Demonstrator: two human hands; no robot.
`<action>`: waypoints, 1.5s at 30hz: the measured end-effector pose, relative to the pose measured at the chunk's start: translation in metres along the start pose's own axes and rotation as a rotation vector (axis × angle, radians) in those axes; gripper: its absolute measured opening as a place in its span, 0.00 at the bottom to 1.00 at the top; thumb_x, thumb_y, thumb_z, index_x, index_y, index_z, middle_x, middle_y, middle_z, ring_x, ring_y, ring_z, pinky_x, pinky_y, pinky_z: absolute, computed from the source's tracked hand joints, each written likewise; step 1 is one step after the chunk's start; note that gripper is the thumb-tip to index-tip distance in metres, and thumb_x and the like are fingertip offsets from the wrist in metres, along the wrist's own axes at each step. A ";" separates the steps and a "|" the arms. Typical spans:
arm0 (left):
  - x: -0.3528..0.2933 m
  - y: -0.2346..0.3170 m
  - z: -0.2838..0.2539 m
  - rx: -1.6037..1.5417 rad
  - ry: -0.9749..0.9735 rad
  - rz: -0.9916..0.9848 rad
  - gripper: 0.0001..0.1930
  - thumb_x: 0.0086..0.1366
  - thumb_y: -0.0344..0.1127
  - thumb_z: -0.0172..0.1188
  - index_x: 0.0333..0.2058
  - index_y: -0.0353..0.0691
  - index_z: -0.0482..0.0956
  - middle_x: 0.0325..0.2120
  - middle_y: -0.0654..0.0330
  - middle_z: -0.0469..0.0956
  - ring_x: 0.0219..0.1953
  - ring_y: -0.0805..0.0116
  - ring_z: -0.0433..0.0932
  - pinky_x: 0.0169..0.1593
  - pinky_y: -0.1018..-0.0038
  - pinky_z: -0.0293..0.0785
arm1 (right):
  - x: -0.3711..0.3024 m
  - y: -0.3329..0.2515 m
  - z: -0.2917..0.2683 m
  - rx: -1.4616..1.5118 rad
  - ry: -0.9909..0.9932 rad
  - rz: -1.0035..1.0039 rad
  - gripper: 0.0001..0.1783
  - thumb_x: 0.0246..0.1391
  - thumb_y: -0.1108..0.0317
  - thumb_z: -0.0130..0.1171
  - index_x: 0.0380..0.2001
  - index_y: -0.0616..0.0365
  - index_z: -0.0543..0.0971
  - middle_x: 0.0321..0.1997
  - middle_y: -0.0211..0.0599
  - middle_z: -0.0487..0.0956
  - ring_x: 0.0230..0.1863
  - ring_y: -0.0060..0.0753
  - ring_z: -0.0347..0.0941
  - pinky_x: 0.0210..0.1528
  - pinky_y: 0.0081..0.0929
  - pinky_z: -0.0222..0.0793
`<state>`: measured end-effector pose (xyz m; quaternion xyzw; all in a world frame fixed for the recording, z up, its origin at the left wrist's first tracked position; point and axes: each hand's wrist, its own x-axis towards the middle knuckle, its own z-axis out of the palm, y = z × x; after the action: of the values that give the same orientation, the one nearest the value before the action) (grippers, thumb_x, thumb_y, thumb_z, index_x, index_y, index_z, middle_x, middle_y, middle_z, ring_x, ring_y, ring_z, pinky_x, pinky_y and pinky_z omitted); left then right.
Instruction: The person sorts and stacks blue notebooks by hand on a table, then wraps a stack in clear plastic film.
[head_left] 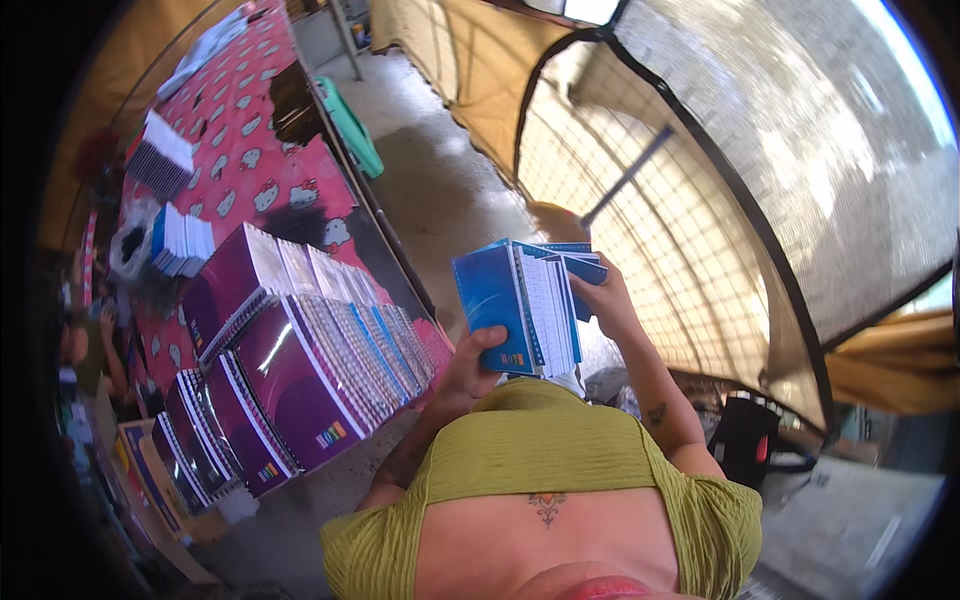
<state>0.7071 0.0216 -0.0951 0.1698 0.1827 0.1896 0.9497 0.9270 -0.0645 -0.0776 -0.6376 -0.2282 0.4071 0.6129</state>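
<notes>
In front of my body I hold a bundle of small blue notebooks [488,300], tilted, with white page edges and punched cover edges showing. My left hand [470,362] is closed round the lower left side, its thumb pressed on the front cover. At the upper right, my right hand [607,295] grips the notebooks at the back of the bundle, where several fan out at an angle. Some of its fingers are hidden behind the covers. To the left, rows of larger purple notebooks [315,385] with spiral edges stand close to my left forearm.
A long table with a pink patterned cloth [225,150] runs away on the left, its cloth torn. Small stacks of books [182,240] and a plastic bag [130,250] lie there. A green plastic object [352,130] stands beside it. Netting [680,220] borders the right; a black bag [745,440] sits below.
</notes>
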 end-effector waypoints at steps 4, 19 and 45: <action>0.037 0.011 -0.007 0.015 0.043 0.180 0.33 0.57 0.35 0.66 0.60 0.30 0.66 0.51 0.47 0.78 0.49 0.56 0.82 0.54 0.60 0.80 | 0.086 -0.017 -0.004 -0.285 -0.309 -0.063 0.22 0.51 0.61 0.73 0.43 0.61 0.77 0.37 0.34 0.83 0.39 0.21 0.78 0.44 0.25 0.74; 0.102 0.086 0.010 -0.115 0.378 0.961 0.29 0.60 0.37 0.63 0.58 0.33 0.67 0.50 0.52 0.78 0.52 0.59 0.79 0.57 0.62 0.75 | 0.352 -0.058 0.155 -0.105 -1.030 0.160 0.29 0.50 0.54 0.74 0.47 0.63 0.76 0.43 0.37 0.81 0.43 0.27 0.78 0.48 0.29 0.75; 0.150 0.249 -0.039 -0.522 1.016 1.507 0.31 0.61 0.37 0.63 0.60 0.34 0.64 0.53 0.50 0.76 0.55 0.53 0.76 0.61 0.53 0.72 | 0.358 0.044 0.720 -0.020 -0.006 0.769 0.48 0.47 0.36 0.68 0.58 0.61 0.64 0.56 0.52 0.75 0.55 0.52 0.73 0.57 0.52 0.68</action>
<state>0.7462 0.3112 -0.0743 -0.0776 0.3685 0.8396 0.3916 0.5446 0.6406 -0.1462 -0.6815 0.0221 0.6068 0.4084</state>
